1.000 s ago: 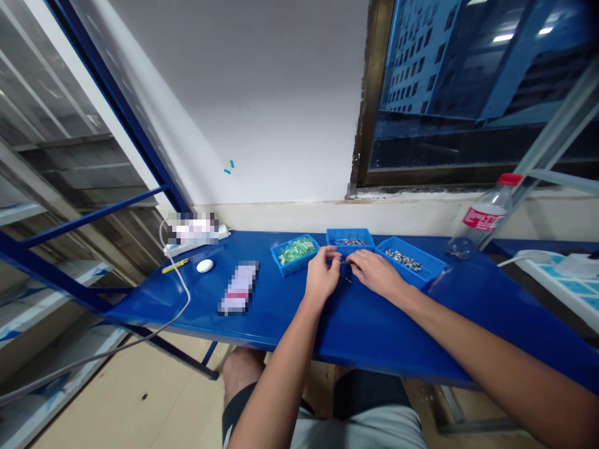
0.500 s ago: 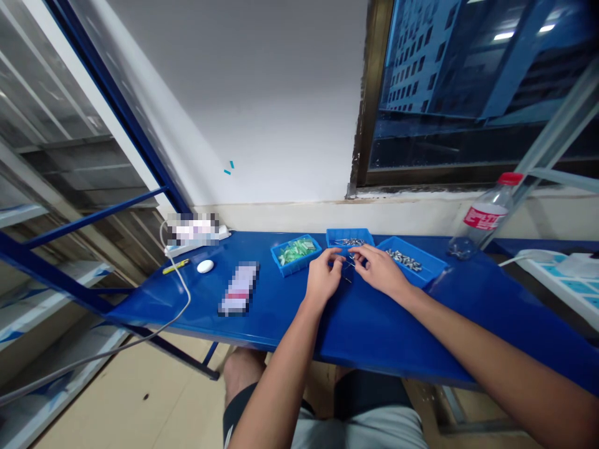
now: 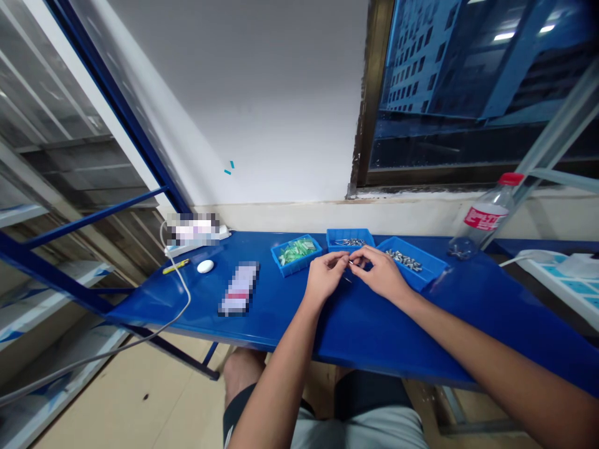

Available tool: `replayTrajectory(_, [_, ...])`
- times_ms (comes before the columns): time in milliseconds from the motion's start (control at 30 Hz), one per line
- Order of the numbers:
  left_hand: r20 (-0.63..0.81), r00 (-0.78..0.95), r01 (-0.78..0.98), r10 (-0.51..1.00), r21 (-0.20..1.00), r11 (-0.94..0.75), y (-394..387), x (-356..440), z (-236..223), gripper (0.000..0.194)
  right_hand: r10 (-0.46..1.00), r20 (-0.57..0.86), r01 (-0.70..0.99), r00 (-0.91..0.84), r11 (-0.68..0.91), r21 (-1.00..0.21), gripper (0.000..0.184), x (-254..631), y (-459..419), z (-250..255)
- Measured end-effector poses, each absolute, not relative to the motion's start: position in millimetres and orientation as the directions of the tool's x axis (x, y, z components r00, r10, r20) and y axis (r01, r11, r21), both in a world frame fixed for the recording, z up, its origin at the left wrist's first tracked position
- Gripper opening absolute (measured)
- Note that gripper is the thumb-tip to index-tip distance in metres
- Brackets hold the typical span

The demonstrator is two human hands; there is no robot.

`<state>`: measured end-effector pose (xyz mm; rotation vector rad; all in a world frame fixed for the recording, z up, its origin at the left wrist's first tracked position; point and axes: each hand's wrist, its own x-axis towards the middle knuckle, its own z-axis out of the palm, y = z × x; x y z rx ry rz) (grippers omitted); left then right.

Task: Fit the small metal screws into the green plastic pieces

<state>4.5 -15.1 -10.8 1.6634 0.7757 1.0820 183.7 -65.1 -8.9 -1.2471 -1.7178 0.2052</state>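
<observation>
My left hand (image 3: 326,274) and my right hand (image 3: 380,269) meet over the blue table, thumbs and fingers pinched and fingertips touching or nearly so. A small shiny metal piece (image 3: 351,262) shows at the tips of my right hand. Whatever my left fingertips grip is too small and covered to make out. Just below the fingers shows a thin metal pin (image 3: 347,280); I cannot tell if it is held or lies on the table. Behind the hands stands a blue tray (image 3: 329,234) of thin metal parts, and at the right a blue tray (image 3: 433,275) of small silvery parts.
Left of the hands is a blue tray (image 3: 286,272) with green pieces. Farther left lie a blurred phone (image 3: 239,288), a white oval object (image 3: 204,267), a yellow cutter (image 3: 175,267) and a power strip (image 3: 219,236) with a cable. A red-capped bottle (image 3: 486,215) stands back right.
My fingertips have come together; the gap between the hands has closed around the small metal piece. Trays and other things stay where they were.
</observation>
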Motion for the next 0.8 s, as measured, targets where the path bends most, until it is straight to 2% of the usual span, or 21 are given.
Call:
replayTrajectory(167, [0.341,0.359,-0.018,0.869,0.933,-0.359,-13.8,3.3,-10.6,0.019,0.857,0.515,0.571,0.007,0.419,-0.706,0.017,183.8,-61.6,-14.2])
replayTrajectory(300, [0.354,0.362,0.031,0.862,0.92,-0.39,-17.9,3.3,-8.4,0.047,0.878,0.471,0.497,0.083,0.373,-0.784,0.02,183.6,-60.5,-16.2])
replayTrajectory(400, [0.37,0.411,0.083,0.833,0.895,-0.439,-20.2,3.8,-6.8,0.055,0.893,0.444,0.459,0.075,0.365,-0.81,0.021,184.5,-61.2,-15.5])
replayTrajectory(600, [0.381,0.462,0.142,0.801,0.859,-0.491,-21.5,4.7,-6.3,0.057,0.893,0.448,0.498,0.046,0.368,-0.785,0.015,187.2,-60.5,-14.0])
replayTrajectory(733, [0.388,0.439,0.15,0.81,0.858,-0.492,-22.3,5.3,-5.6,0.051,0.907,0.41,0.392,0.097,0.343,-0.853,0.01,187.5,-58.9,-16.1])
replayTrajectory(800, [0.38,0.411,0.098,0.829,0.886,-0.454,-21.2,5.1,-5.7,0.044,0.911,0.397,0.34,0.11,0.341,-0.876,0.011,187.4,-59.4,-16.1])
